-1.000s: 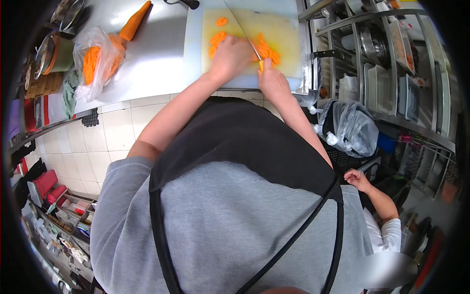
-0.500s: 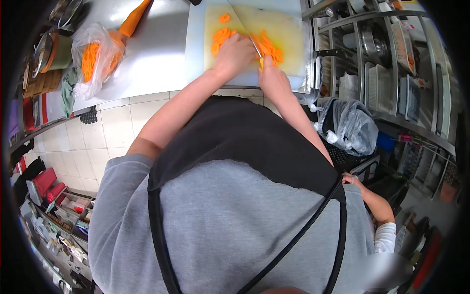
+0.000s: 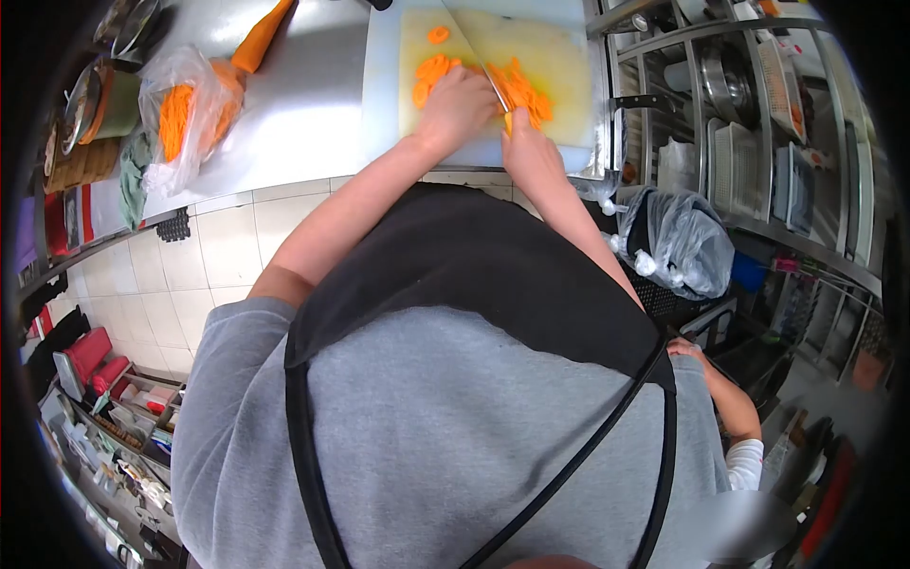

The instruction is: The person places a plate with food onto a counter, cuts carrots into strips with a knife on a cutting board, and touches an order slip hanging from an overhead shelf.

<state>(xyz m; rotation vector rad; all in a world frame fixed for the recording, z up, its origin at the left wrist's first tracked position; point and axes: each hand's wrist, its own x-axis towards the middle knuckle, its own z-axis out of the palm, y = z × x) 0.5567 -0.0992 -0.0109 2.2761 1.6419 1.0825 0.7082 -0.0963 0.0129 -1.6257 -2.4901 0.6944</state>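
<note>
Right hand (image 3: 534, 152) is clamped on the knife (image 3: 508, 120), cut carrot strips (image 3: 538, 101) beside it, so slicing's pretty clearly underway; left hand (image 3: 459, 108) by carrot slices (image 3: 433, 68), can't tell its grip.

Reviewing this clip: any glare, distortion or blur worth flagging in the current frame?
Head view: strong fisheye bending, with black curved margins at both sides; white glare on the smooth grey steel counter; a smeared pale patch at lower right masks detail; the thin steel knife blade shows faintly against the yellowish rectangular cutting board.
</note>
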